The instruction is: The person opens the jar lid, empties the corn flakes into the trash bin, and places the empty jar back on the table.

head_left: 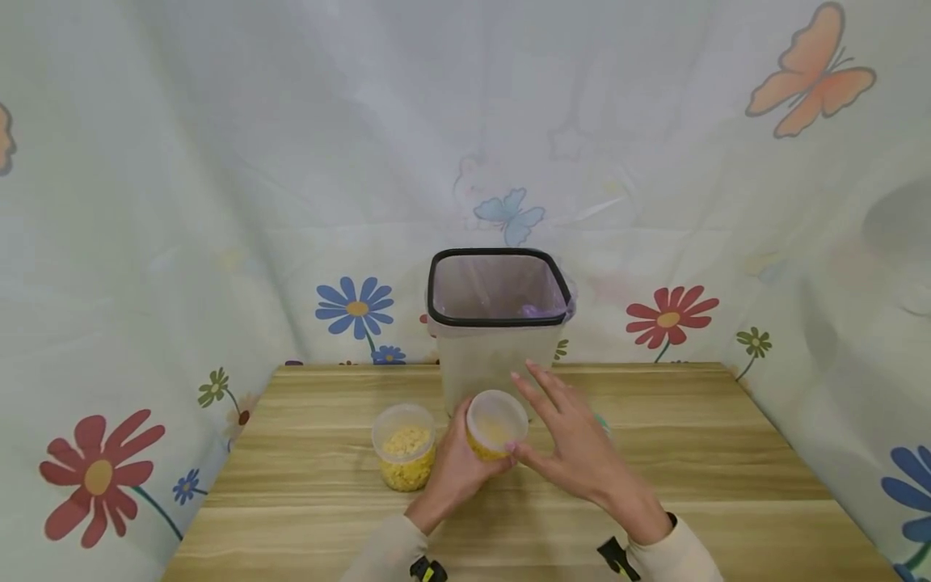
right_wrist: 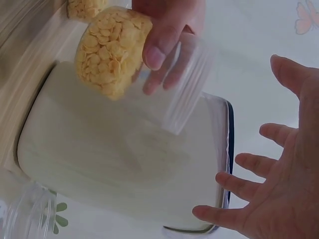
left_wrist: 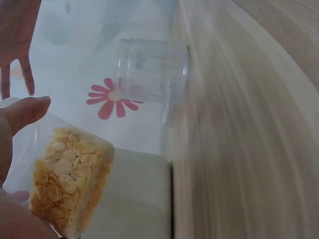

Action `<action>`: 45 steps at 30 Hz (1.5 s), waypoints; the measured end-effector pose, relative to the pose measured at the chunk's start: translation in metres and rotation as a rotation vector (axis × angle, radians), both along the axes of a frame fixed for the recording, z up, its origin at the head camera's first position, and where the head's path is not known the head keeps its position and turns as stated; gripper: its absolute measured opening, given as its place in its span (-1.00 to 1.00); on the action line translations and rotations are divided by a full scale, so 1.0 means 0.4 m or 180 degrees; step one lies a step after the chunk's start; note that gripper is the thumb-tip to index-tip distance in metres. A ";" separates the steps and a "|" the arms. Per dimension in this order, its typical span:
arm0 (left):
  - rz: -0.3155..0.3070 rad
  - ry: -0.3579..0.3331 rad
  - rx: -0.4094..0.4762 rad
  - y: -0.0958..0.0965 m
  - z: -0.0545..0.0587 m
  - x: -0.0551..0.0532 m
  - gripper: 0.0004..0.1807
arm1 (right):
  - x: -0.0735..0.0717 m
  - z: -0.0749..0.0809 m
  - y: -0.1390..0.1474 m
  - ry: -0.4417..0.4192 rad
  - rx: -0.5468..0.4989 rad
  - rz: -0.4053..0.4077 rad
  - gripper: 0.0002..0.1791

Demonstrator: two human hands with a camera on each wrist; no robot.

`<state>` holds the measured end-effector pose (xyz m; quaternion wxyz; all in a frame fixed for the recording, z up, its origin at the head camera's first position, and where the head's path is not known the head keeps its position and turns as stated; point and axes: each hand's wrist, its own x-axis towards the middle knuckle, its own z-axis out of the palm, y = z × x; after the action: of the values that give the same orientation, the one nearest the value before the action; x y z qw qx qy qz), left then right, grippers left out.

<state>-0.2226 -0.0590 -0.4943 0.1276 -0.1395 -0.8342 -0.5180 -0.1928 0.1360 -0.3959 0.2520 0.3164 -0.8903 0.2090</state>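
My left hand [head_left: 464, 459] grips a clear plastic jar [left_wrist: 70, 174] whose lower part holds yellow corn flakes. In the right wrist view this jar [right_wrist: 114, 50] is tilted, its ridged rim toward the right hand; I cannot tell whether a clear lid covers it. My right hand [head_left: 570, 440] is just right of the jar, fingers spread and holding nothing. A second clear jar [head_left: 405, 465], also with corn flakes, stands on the table left of the left hand. A third clear jar [left_wrist: 152, 69], with no flakes visible, stands on the table in the left wrist view.
Behind the hands stands a pale bin [head_left: 494, 356] with a black rim and a purplish liner bag [head_left: 473, 287]. Beneath everything is a wood-grain table [head_left: 327, 420]. A white curtain [head_left: 349, 162] with printed flowers and butterflies encloses the back and sides. A small teal bit [head_left: 602, 423] shows beside the right hand.
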 end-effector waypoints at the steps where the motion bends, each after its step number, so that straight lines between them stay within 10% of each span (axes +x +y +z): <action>1: 0.0029 0.0058 -0.0059 0.000 0.005 0.003 0.15 | 0.000 0.000 -0.004 -0.0003 0.0003 0.0005 -0.06; 21: 0.0551 0.1472 -0.0864 0.000 0.049 0.028 0.01 | 0.002 -0.022 -0.084 -0.0265 -0.0211 -0.0069 -0.08; 45: 0.0898 0.1874 -0.1437 0.000 0.044 0.025 -0.03 | -0.010 -0.038 -0.110 -0.0263 -0.0194 -0.0348 -0.23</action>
<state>-0.2126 -0.0591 -0.4767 0.3974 -0.1906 -0.8658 -0.2369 -0.1967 0.0920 -0.4110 0.2355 0.2506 -0.9092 0.2348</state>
